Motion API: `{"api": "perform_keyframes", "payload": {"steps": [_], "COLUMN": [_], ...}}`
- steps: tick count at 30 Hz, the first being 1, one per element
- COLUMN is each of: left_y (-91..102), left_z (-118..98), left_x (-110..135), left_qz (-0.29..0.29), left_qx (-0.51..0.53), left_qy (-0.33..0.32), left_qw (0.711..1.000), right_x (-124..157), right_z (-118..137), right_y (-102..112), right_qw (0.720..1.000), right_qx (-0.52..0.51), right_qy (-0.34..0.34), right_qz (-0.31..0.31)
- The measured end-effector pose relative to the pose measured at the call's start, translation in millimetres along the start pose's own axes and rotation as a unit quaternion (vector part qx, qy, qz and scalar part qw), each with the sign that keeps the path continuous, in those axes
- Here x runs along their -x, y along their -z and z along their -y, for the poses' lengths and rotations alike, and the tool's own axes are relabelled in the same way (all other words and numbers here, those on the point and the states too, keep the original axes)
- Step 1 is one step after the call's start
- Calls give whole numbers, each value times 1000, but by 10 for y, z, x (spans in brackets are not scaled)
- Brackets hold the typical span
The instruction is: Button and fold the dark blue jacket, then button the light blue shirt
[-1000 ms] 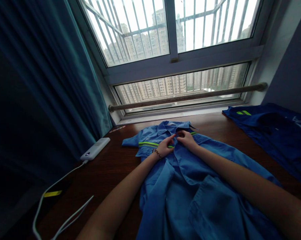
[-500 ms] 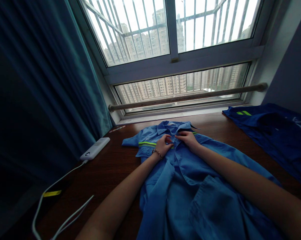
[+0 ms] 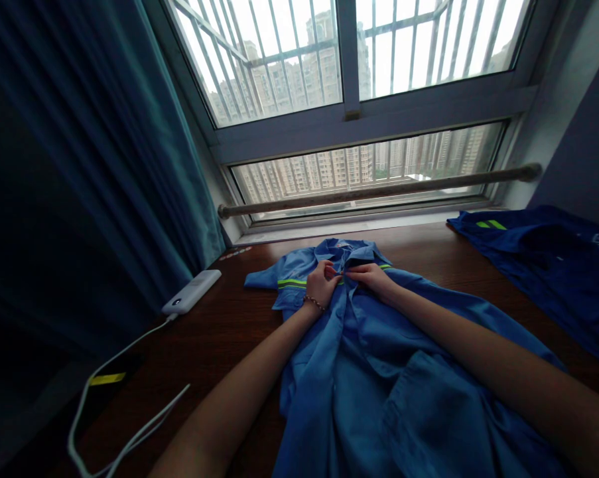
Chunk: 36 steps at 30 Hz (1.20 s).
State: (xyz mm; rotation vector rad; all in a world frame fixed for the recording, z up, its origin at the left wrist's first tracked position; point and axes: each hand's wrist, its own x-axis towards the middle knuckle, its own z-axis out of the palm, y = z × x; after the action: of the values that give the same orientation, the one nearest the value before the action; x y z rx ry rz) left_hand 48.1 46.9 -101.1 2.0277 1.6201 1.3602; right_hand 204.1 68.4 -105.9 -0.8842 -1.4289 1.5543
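A blue work jacket (image 3: 324, 352) with yellow-green reflective stripes lies front up on the brown table, collar toward the window. At its front opening, just below the collar, my left hand (image 3: 322, 281) pinches one edge of the cloth; a beaded bracelet circles that wrist. Close beside it, my right hand (image 3: 372, 276) is closed on the other front edge, with fingertips nearly meeting those of the left. Whatever small part lies between the fingertips is too small to make out.
A white power bank (image 3: 192, 292) with a white cable (image 3: 105, 362) rests on the table (image 3: 229, 345) at left. Darker blue folded clothing (image 3: 542, 265) lies at right. Behind are a blue curtain (image 3: 130, 166), a window, and a horizontal rail (image 3: 379, 192).
My two hands have come closer together at the jacket's front, drawing its edges toward each other. The collar sides now sit nearer each other. The view has shifted slightly.
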Motion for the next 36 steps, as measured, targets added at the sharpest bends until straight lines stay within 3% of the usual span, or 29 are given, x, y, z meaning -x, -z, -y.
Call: {"api": "perform_keyframes", "payload": {"steps": [3, 7, 11, 13, 19, 25, 30, 36], "left_y": [-9, -26, -45, -57, -112, -148, -104, -19], "left_z": [-19, -24, 32, 77, 209, 274, 175, -52], "left_x": [21, 35, 17, 1, -31, -47, -12, 6], "left_qz": [19, 32, 47, 58, 79, 89, 87, 65], "left_qx": [9, 31, 73, 96, 144, 175, 156, 105], "left_qy": [-4, -9, 6, 13, 29, 47, 32, 6], "left_qw": [1000, 999, 996, 994, 986, 979, 984, 992], "right_x": [-2, -2, -1, 9, 56, 55, 51, 64], "right_z": [-19, -2, -5, -1, 47, 20, -11, 29], "right_y": [-10, -28, -33, -36, -49, -10, -1, -20], "right_qw": [999, 986, 932, 912, 909, 913, 915, 891], "right_qx": [26, 139, 287, 321, 345, 350, 335, 388], "right_qy": [24, 89, 213, 244, 224, 187, 208, 209], "right_qz": [-2, -18, -65, -80, -68, -93, -86, -108]}}
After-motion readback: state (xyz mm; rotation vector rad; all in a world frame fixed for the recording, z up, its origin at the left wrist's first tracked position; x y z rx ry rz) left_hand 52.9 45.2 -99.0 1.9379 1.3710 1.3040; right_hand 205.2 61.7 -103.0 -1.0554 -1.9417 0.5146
